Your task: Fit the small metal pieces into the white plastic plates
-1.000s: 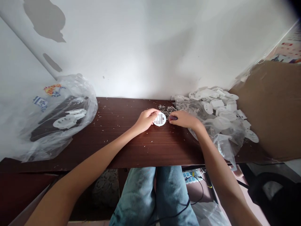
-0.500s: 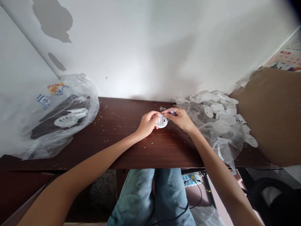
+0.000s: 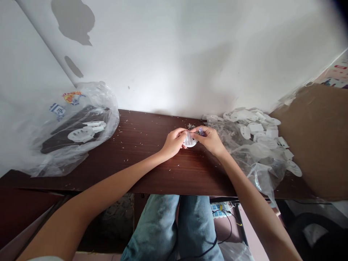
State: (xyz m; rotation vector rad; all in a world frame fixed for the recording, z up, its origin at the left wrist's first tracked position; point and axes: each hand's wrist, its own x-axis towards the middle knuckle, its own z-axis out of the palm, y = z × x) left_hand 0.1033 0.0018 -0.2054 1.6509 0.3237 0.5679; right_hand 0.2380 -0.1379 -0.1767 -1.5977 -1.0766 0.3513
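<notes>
My left hand grips the edge of a round white plastic disc on the dark wood tabletop. My right hand is over the disc's right side, with its fingertips touching the disc. Between those fingers is a small purple piece, mostly hidden by them. Just behind my hands lies a small heap of dark and grey granules. My fingers cover much of the disc, so its face is only partly visible.
A clear plastic bag heaped with white plastic parts sits at the table's right end, against a brown cardboard sheet. Another clear bag with white parts sits left. Small flecks dot the table. A power strip lies below.
My right hand has moved left from beside the disc onto it, and the purple piece now shows in its fingers. My hands are closer together, and the disc is more covered.
</notes>
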